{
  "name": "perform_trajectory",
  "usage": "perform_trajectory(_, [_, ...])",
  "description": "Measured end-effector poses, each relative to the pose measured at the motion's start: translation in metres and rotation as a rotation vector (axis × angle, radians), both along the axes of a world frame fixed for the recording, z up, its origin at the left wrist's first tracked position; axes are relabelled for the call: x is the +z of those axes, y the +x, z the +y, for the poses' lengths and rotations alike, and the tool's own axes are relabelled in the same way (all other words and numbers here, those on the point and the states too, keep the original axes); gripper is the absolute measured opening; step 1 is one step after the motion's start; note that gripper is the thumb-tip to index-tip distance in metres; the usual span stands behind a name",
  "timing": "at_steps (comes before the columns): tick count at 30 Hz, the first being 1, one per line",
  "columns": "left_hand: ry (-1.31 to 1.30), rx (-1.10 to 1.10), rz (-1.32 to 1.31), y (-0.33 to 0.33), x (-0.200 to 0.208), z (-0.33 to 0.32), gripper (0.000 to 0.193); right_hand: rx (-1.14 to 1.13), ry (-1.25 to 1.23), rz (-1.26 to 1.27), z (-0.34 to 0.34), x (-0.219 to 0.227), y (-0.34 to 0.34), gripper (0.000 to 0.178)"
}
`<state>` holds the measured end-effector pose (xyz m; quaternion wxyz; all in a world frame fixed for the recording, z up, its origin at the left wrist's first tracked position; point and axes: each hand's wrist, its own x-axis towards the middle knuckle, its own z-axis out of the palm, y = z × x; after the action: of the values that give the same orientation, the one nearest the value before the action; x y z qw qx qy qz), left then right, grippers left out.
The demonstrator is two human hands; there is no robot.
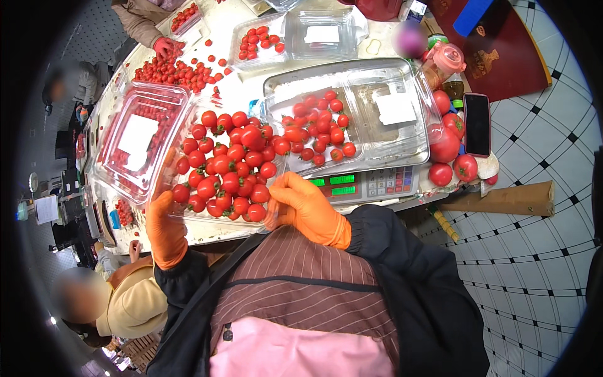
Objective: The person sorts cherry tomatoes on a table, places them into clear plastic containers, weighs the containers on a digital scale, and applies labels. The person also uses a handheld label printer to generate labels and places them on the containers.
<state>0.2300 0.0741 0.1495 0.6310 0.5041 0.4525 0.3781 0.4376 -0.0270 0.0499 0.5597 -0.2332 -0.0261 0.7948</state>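
Observation:
Between my two orange-gloved hands is a clear plastic clamshell box (207,221) heaped with red cherry tomatoes (229,166). My left hand (166,232) grips its near left corner, and my right hand (308,210) is closed on the near right corner. A clear lid (154,169) with a white label spreads out on the left; it seems to be hinged to this box. Just beyond my right hand, a metal tray (408,157) rests on a scale (377,182) with green displays. On that tray lies a second open clamshell (367,85), partly filled with cherry tomatoes.
Loose cherry tomatoes (188,75) lie at the far left, under a co-worker's red-gloved hand (166,47). Another open clamshell (295,47) stands behind the tray. Larger tomatoes (445,147), a phone (477,124) and a pink-lidded bottle (447,58) crowd the right. Another person sits lower left.

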Motion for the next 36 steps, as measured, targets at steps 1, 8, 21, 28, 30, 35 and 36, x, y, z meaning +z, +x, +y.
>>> perform_trajectory(1, [0.009,0.013,0.006,-0.003,-0.002,0.002,0.069,0.011,-0.007,-0.001,0.002,0.001,0.000,0.011])
perform_trajectory(8, [0.058,0.084,0.032,-0.003,-0.001,0.001,0.061,0.036,-0.032,0.040,0.005,-0.003,0.000,0.011])
perform_trajectory(21, [0.047,0.100,0.010,0.011,0.007,-0.004,0.069,0.006,0.005,0.013,0.000,0.004,-0.004,0.013])
perform_trajectory(28, [0.071,0.051,0.030,0.012,0.007,-0.004,0.064,-0.020,-0.010,0.033,0.002,-0.005,-0.003,0.013])
perform_trajectory(30, [0.069,0.059,0.039,0.008,0.004,-0.002,0.064,-0.021,-0.002,0.047,0.002,-0.005,-0.004,0.013])
perform_trajectory(35, [0.146,0.006,0.036,0.011,0.010,-0.005,0.065,-0.075,0.030,-0.025,-0.001,0.006,-0.002,0.011])
perform_trajectory(36, [0.137,-0.001,0.008,0.016,0.015,-0.007,0.065,-0.090,0.056,-0.038,-0.002,0.009,-0.002,0.011])
